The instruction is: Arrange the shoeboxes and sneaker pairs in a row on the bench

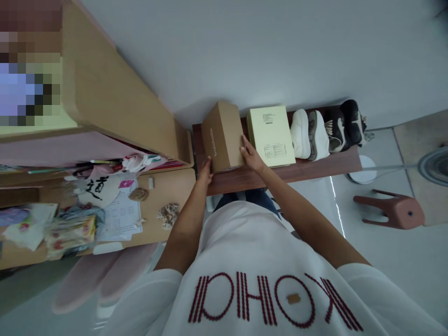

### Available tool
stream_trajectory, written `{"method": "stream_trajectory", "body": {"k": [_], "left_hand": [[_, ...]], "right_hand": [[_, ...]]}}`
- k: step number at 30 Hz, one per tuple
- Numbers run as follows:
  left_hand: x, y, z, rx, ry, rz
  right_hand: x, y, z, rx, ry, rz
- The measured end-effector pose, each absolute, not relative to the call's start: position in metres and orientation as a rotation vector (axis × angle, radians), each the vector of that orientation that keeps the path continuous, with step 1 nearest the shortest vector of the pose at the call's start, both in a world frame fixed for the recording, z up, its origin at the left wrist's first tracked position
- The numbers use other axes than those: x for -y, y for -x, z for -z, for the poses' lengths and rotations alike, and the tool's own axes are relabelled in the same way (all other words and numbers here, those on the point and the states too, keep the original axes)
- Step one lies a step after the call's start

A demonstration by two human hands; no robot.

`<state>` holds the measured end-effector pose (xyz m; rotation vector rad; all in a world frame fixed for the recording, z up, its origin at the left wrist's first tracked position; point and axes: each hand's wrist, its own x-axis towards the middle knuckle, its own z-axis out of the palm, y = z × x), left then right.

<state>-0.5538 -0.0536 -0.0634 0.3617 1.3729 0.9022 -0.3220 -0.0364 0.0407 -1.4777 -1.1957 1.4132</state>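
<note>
A brown cardboard shoebox (229,133) sits tilted at the left end of a dark wooden bench (250,175), against the wall. My left hand (206,171) presses on its lower left side, and my right hand (251,154) grips its right edge with the fingers over the top. The box is held between both hands. Just right of it lies a pale yellow shoebox (272,135) with printed labels. Farther right stand white shoes (301,134) and black shoes (336,129) in a row.
To the left is a wooden desk (185,186) with papers (119,212), a hair scrunchie (170,215) and plastic packets (70,235). A pink chair (105,275) stands below it. On the right are a reddish stool (402,211) and a fan (436,165).
</note>
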Motion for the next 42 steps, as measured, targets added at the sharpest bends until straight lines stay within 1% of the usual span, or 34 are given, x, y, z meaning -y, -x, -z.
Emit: {"method": "stream_trajectory", "body": {"k": [3,6,11,17,27,36,42], "left_hand": [[0.058,0.568,0.054,-1.500,-0.300,-1.010],[0.061,0.578,0.045,-1.501,-0.368,-1.130],[0.059,0.576,0.035,-1.537,-0.492,-1.243],[0.057,0.565,0.031,-1.589,-0.483,-1.224],[0.057,0.567,0.034,-1.595,-0.421,-1.189],[0.051,0.561,0.039,-1.626,-0.505,-1.189],[0.038,0.569,0.033,-1.878,-0.745,-1.139]], "right_hand": [[0.039,0.320,-0.033,1.191,1.533,-1.383],[0.039,0.322,-0.021,1.134,1.594,-1.395],[0.034,0.327,-0.009,0.983,1.591,-1.570],[0.026,0.328,-0.004,0.868,1.693,-1.774],[0.027,0.337,0.010,0.804,1.736,-1.832],[0.020,0.332,0.018,0.891,1.767,-1.795],[0.017,0.321,0.014,1.243,1.846,-1.448]]}}
